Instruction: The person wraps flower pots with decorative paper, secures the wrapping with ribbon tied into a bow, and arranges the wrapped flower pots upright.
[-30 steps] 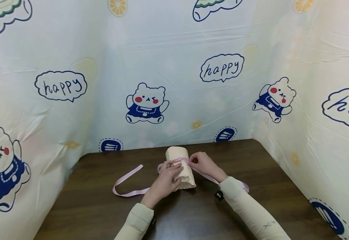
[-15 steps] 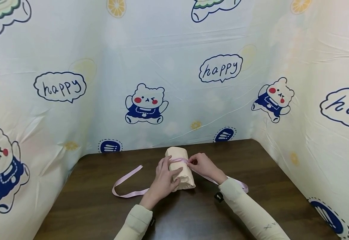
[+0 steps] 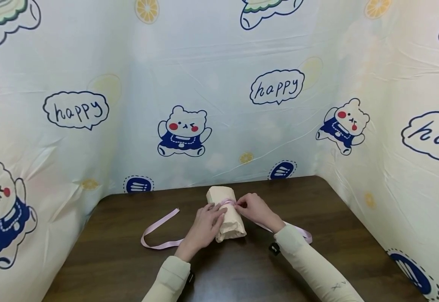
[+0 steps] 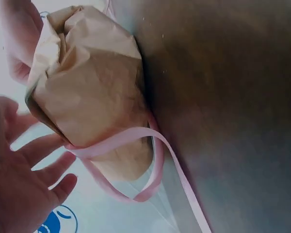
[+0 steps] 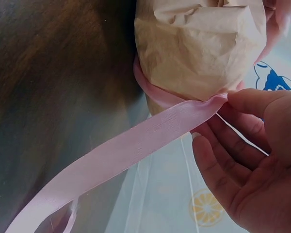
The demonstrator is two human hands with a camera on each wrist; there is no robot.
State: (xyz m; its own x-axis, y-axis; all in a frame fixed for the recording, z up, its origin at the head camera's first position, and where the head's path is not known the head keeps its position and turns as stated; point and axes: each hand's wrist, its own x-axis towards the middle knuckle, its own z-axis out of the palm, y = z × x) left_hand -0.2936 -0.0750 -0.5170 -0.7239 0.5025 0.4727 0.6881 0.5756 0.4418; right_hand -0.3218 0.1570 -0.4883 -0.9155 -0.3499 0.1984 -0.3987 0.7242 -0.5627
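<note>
A package wrapped in crinkled light brown paper (image 3: 231,226) lies on the table in the head view, its folded end toward me. Pink ribbon (image 5: 131,143) passes around its middle. My right hand (image 3: 258,209) pinches this ribbon between thumb and finger at the package's upper right side. My left hand (image 3: 203,226) lies along the left side, fingertips on the paper near the ribbon band. From the left wrist view, the fingers (image 4: 43,148) are spread and reach the top edge, where a loose ribbon loop (image 4: 150,189) hangs down the side.
A long ribbon tail (image 3: 162,244) curves across the dark wooden table (image 3: 234,277) on the left. Another tail (image 3: 306,235) lies behind the right forearm. A printed curtain (image 3: 219,92) with bears stands around the table's back and sides.
My left hand first reaches farther forward along the package, then draws back slightly toward me. The package has turned a little. My right hand keeps its pinch on the ribbon.
</note>
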